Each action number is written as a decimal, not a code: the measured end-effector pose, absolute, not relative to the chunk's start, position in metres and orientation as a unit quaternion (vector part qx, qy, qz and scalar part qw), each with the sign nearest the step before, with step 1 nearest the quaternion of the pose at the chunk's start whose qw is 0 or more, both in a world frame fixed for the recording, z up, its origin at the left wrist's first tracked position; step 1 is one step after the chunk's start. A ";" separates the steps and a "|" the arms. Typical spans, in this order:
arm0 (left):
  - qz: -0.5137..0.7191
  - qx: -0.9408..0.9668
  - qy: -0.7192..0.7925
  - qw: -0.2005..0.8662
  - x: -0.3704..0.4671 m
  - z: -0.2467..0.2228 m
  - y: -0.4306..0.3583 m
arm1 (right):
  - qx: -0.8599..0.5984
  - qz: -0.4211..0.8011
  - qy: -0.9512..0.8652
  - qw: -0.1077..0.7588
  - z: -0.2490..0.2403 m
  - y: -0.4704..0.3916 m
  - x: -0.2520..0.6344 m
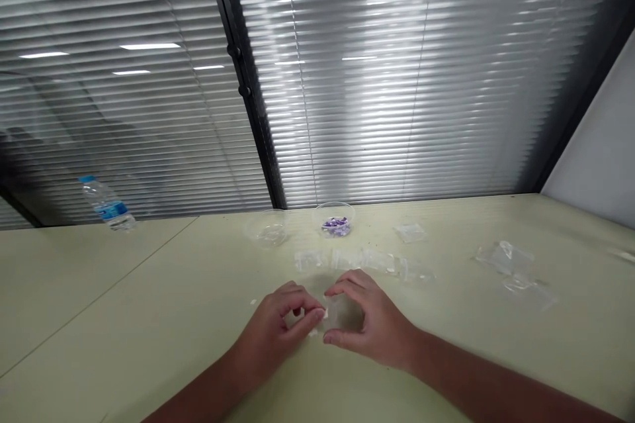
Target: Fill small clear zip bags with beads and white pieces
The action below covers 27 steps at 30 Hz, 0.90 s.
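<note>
Near the front middle of the pale table, my left hand [285, 320] pinches a small white piece [325, 312] between thumb and forefinger. Close beside it, my right hand [370, 320] curves round a small clear plastic bag [333, 312], its thumb and forefinger spread apart at the bag's two edges. Beyond the hands, several small clear bags [347, 259] lie in a row. Behind this row stand a clear round bowl with purple and white pieces [336, 226] and a second clear bowl [270, 234], whose contents are hard to make out.
A water bottle [110, 206] with a blue cap stands at the far left of the table [149, 317]. One flat clear bag [411, 232] lies behind the row, and larger clear bags [516, 271] lie to the right. Blinds behind glass line the back edge.
</note>
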<state>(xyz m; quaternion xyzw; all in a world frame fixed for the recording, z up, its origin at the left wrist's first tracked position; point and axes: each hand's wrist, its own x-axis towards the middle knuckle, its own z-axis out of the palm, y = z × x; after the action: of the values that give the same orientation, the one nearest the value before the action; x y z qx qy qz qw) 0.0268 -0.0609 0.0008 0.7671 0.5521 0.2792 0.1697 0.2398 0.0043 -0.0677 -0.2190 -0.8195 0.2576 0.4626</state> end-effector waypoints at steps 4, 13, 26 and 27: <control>0.278 0.786 0.527 0.165 0.033 -0.004 -0.062 | -0.207 0.262 -0.828 0.451 -0.068 0.003 0.240; 0.268 0.847 0.457 0.034 0.005 0.001 -0.050 | -0.222 0.261 -0.819 0.461 -0.064 0.001 0.241; 0.273 0.806 0.524 0.036 -0.021 0.002 -0.028 | -0.339 0.041 -0.832 0.437 -0.090 0.002 0.349; 0.278 0.809 0.517 0.021 -0.021 0.004 -0.027 | -0.368 0.012 -0.819 0.440 -0.093 0.008 0.365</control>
<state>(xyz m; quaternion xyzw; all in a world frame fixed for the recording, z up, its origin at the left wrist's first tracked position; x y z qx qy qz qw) -0.0207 -0.0272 0.0035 0.8094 0.5167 0.2782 0.0208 0.3647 0.0077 -0.0928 -0.3681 -0.8190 0.0120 0.4400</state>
